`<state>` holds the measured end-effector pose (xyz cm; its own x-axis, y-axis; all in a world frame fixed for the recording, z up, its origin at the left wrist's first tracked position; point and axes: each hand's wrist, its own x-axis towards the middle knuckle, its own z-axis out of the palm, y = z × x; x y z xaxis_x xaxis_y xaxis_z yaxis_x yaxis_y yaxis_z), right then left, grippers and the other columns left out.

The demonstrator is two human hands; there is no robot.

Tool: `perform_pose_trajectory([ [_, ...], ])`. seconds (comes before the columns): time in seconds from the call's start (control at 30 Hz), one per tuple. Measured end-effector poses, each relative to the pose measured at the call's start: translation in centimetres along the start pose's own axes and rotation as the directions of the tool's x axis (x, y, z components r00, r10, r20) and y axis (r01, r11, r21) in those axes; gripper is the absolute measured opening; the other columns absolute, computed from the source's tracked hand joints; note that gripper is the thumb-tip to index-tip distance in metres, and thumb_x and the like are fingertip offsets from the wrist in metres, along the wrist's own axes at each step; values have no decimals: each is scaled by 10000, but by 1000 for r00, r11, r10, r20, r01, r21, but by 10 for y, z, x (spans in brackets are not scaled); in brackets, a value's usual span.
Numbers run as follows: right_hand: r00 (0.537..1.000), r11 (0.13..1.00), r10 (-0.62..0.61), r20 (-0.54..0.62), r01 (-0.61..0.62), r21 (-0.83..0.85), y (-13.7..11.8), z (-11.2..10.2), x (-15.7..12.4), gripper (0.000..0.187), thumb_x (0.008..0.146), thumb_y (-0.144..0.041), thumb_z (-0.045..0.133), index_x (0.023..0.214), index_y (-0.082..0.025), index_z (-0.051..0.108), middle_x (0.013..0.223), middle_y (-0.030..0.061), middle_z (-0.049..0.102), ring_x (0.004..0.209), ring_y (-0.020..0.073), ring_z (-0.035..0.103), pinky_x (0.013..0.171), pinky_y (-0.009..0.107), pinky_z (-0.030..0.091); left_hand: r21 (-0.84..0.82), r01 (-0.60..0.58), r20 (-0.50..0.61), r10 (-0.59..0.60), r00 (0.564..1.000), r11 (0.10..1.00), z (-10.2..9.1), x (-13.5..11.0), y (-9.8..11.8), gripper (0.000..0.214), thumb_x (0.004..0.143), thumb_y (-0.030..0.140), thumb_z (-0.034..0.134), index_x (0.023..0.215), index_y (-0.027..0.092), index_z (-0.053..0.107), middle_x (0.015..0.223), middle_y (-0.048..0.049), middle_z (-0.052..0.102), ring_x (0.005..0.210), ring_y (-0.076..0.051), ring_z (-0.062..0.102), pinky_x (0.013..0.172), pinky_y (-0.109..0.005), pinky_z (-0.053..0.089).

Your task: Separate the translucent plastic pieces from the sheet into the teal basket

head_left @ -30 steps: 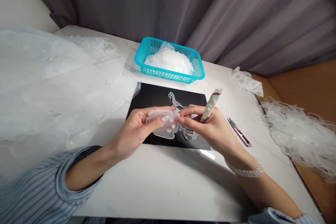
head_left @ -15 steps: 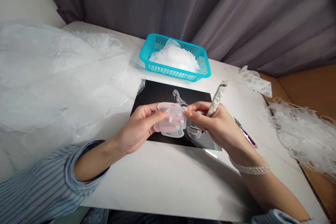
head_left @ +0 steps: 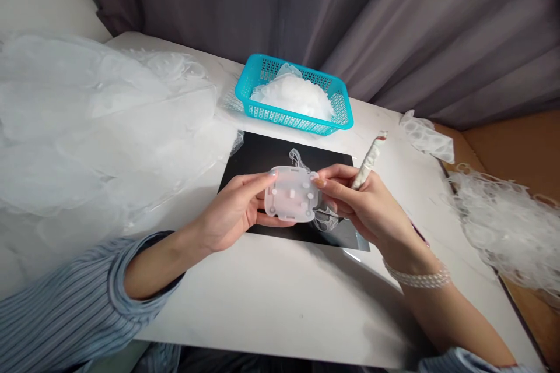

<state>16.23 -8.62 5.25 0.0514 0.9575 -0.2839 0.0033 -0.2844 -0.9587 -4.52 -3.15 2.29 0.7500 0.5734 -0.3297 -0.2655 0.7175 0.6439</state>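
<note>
A translucent, milky silicone-like piece [head_left: 291,201], squarish with notched edges and small raised nubs, is held up between both hands. My left hand [head_left: 238,204] grips its left side, thumb at the upper left corner and fingers behind and below. The thumb and forefinger of my right hand [head_left: 350,192] pinch its upper right corner. A slim tool with a wrapped pale handle [head_left: 370,162] is also tucked in the right hand, its handle pointing up; its working end is hidden. Below lies a black mat [head_left: 258,154] with clear trimmed scraps [head_left: 326,220] on it.
Behind the mat stands a turquoise basket [head_left: 297,122] holding a heap of whitish pieces [head_left: 293,96]. A large pile of translucent pieces [head_left: 96,128] covers the left. On the right lie a tangle of clear scraps [head_left: 511,227] and a small translucent sheet [head_left: 426,135].
The translucent piece has shifted slightly right and turned to face me more squarely. My left thumb has slid from its face to the upper left corner. The tool handle leans further right.
</note>
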Motion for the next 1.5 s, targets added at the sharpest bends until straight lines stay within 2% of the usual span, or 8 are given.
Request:
perform_pose_trajectory([
  [0.17, 987, 978, -162, -5, 160, -134, -7, 3, -8, 163, 843, -340, 722, 919, -196, 713, 739, 34, 690, 458, 56, 340, 417, 233, 217, -70, 247, -90, -252, 963, 967, -11, 5, 7, 586, 917, 556, 503, 1170, 51, 659, 1037, -234, 749, 958, -316, 738, 897, -393, 562],
  [0.37, 984, 923, -175, 35, 176, -342, -9, 0, -9, 165, 859, -284, 658, 937, -180, 758, 643, 11, 587, 517, 90, 404, 434, 241, 250, 41, 6, -1, -6, 1000, 999, -17, 1, 14, 231, 895, 270, 607, 1027, 136, 740, 964, -122, 786, 946, -257, 740, 875, -359, 569],
  [0.53, 980, 923, -198, 30, 197, -330, -8, -1, -10, 201, 878, -228, 592, 949, -188, 776, 605, -10, 539, 492, 75, 309, 436, 247, 201, 57, -47, 71, 43, 997, 997, -16, -6, 23, 408, 920, 374, 518, 1162, 112, 715, 1052, -171, 764, 1042, -321, 708, 904, -456, 561],
  [0.67, 978, 927, -204, 32, 204, -314, -7, -1, -12, 209, 878, -220, 586, 953, -188, 778, 591, -13, 514, 492, 76, 292, 441, 252, 185, 214, -115, 98, 95, 991, 970, -14, -10, 24, 388, 892, 242, 647, 1275, 186, 658, 1165, -125, 739, 1082, -287, 695, 939, -437, 555],
  [1.07, 984, 934, -169, 57, 178, -310, -7, -4, -11, 181, 872, -233, 577, 917, -184, 745, 583, -22, 507, 478, 80, 254, 444, 255, 189, 265, -127, 100, 104, 990, 956, -14, -10, 21, 371, 893, 196, 668, 1262, 234, 668, 1142, -83, 750, 1072, -263, 701, 953, -437, 565],
  [1.23, 988, 986, -155, 13, 156, -62, -3, -7, -7, 78, 828, -134, 583, 830, -209, 562, 739, -12, 633, 473, 56, 215, 445, 243, 169, 266, -133, 137, 99, 986, 955, -15, -10, 20, 352, 912, 191, 640, 1260, 236, 669, 1138, -81, 750, 1074, -251, 700, 941, -410, 574],
  [1.4, 999, 997, -40, 13, 40, 60, -3, -4, -3, 91, 856, -206, 627, 921, -209, 563, 688, -28, 590, 454, 45, 179, 433, 242, 118, 267, -127, 170, 83, 982, 955, -14, -9, 19, 283, 907, 187, 639, 1182, 192, 704, 1121, -93, 745, 1053, -258, 705, 946, -421, 570],
  [1.5, 999, 999, -3, 36, 1, 38, -2, -2, -1, 163, 861, -289, 685, 979, -187, 635, 577, -72, 456, 454, 46, 188, 432, 237, 120, 254, -120, 169, 78, 983, 960, -15, -9, 18, 258, 902, 186, 641, 1149, 181, 714, 1113, -98, 746, 1038, -266, 712, 933, -419, 575],
])
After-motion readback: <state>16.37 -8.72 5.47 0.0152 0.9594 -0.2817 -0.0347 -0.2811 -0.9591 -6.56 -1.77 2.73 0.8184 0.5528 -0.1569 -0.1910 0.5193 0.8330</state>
